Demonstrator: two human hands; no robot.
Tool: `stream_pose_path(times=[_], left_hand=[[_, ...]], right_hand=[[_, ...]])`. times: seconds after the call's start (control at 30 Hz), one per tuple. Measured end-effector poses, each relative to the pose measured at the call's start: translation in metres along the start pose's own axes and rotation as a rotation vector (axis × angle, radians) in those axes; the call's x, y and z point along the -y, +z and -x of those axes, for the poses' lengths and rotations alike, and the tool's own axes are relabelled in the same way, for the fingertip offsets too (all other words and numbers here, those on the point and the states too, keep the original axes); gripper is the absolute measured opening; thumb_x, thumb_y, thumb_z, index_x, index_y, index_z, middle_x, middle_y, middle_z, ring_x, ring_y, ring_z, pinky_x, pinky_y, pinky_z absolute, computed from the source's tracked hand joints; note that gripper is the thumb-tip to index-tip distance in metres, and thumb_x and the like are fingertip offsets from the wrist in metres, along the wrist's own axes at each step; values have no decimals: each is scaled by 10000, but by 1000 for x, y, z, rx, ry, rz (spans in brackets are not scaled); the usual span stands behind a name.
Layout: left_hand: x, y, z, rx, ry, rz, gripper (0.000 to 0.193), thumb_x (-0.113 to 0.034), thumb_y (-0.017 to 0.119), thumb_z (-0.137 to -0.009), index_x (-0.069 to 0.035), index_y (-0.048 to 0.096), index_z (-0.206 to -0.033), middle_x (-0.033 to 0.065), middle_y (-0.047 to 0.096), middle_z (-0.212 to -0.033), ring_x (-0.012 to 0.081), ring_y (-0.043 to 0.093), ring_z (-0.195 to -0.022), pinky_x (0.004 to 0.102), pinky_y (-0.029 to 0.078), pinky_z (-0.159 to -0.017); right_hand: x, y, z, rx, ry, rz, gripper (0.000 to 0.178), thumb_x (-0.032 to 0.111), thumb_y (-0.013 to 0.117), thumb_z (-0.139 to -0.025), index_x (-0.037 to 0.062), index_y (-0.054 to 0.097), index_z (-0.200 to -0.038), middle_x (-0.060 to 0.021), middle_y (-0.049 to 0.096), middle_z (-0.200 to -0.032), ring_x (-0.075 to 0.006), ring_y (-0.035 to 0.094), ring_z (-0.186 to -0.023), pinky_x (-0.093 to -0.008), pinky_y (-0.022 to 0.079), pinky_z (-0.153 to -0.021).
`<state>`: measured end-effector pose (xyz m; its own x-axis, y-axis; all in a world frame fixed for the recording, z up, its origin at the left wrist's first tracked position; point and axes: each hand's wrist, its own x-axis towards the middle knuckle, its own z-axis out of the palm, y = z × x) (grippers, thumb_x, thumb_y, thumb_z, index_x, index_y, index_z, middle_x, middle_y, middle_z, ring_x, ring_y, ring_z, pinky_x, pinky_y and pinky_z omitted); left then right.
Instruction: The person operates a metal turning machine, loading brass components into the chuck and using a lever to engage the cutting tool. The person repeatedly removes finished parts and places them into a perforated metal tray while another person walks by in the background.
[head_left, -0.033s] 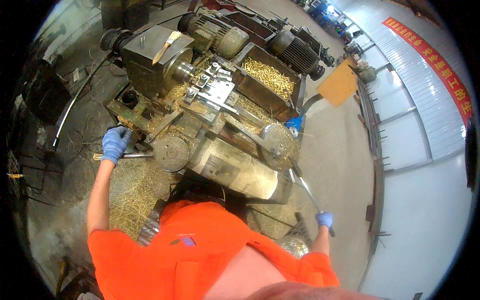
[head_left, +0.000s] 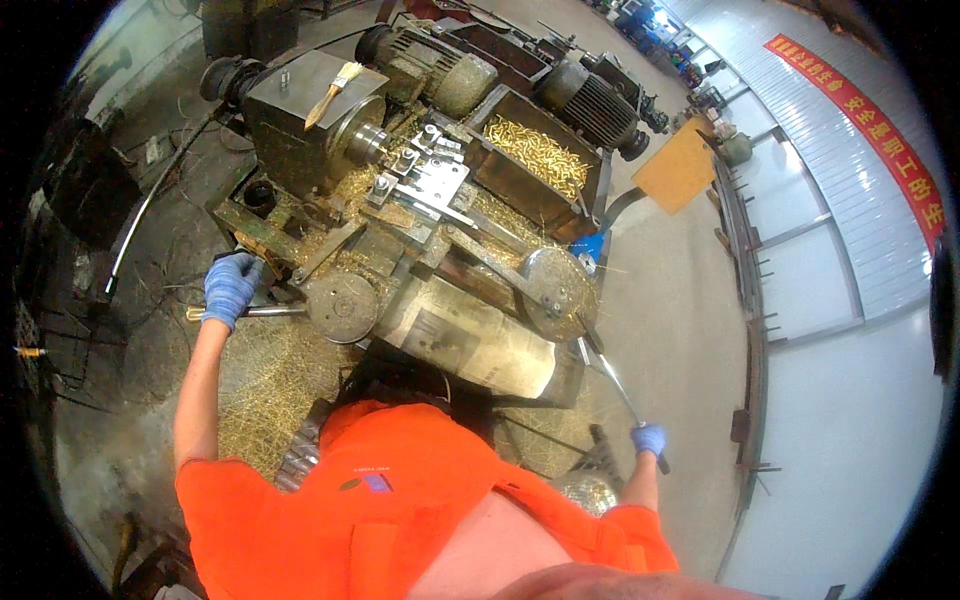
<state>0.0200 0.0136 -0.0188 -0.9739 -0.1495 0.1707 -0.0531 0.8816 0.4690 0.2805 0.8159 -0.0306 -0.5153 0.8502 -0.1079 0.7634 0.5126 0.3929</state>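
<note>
Head view: right hand (head_left: pixel 649 438) gripped a lever (head_left: pixel 621 390); left hand (head_left: pixel 232 287) was beside the machine (head_left: pixel 437 184), grip unclear; lever-working seemed underway, next needing steady pressure.

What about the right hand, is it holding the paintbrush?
No, the right hand grips a long metal lever, and the paintbrush lies on the machine.
</note>
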Motion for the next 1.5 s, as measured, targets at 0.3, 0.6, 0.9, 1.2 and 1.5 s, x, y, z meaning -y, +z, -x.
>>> stream_pose_path(times=[0.3,0.6,0.9,1.2,1.5], left_hand=[[-2,-2,-1,12,-3,-15,273,-319,578,-793,-53,636,-781,160,612,-739,336,586,-694,390,457,-621],[-2,-2,-1,12,2,0,275,-317,575,-797,-49,636,-806,159,623,-764,328,592,-699,387,459,-625],[7,2,0,-21,-2,8,279,-318,570,-800,-46,632,-799,161,623,-757,331,593,-687,380,459,-616],[-6,-9,1,20,-12,-15,260,-303,561,-787,-60,642,-834,153,625,-798,330,591,-751,391,463,-666],[-4,-7,-1,9,-5,-33,271,-316,570,-801,-55,637,-829,154,630,-788,322,605,-709,376,470,-630]], right_hand=[[-13,23,-5,19,-40,51,359,360,541,-749,42,665,-862,-178,631,-927,-309,613,-884,-381,486,-768],[-18,33,4,8,-86,146,339,312,446,-761,89,674,-875,-164,631,-907,-310,622,-851,-390,492,-744],[0,7,35,51,5,-3,333,349,560,-739,48,668,-832,-190,628,-906,-325,611,-877,-396,487,-759],[-3,14,43,86,10,-22,334,344,560,-736,52,668,-857,-194,624,-923,-332,605,-886,-388,486,-766],[0,12,58,99,113,-65,309,316,601,-708,62,672,-870,-174,625,-955,-315,605,-911,-383,487,-770]])
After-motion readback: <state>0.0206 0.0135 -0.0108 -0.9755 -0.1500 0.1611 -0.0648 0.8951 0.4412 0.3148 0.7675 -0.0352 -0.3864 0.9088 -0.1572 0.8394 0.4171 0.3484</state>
